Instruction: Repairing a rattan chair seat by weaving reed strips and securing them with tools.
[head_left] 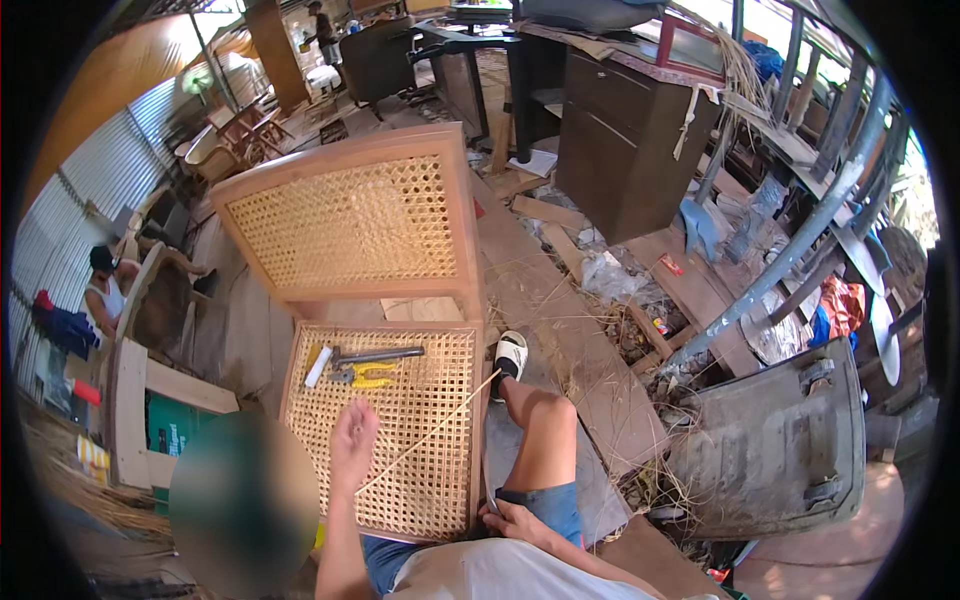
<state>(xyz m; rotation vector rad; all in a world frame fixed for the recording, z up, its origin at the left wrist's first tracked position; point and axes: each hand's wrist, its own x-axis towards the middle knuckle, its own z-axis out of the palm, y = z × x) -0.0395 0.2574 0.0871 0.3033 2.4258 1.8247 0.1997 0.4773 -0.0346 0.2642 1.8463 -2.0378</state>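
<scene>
A wooden chair frame with woven cane panels stands in front of me, its cane backrest rising beyond the cane seat. My left hand is raised over the seat's left part, its fingers loosely bent with nothing visible in them. A thin cane strand lies slantwise across the seat, passing close to my left wrist. On the seat's far left are a hammer, yellow-handled pliers and a small white cylinder. My right hand is closed at the seat's near right corner, by my thigh; its grasp is partly hidden.
A dark cabinet stands at the far right. A worn grey plastic lid leans at the right among boards and loose strands. Another person sits at the left beside a curved wooden frame. A blurred round patch hides the lower left.
</scene>
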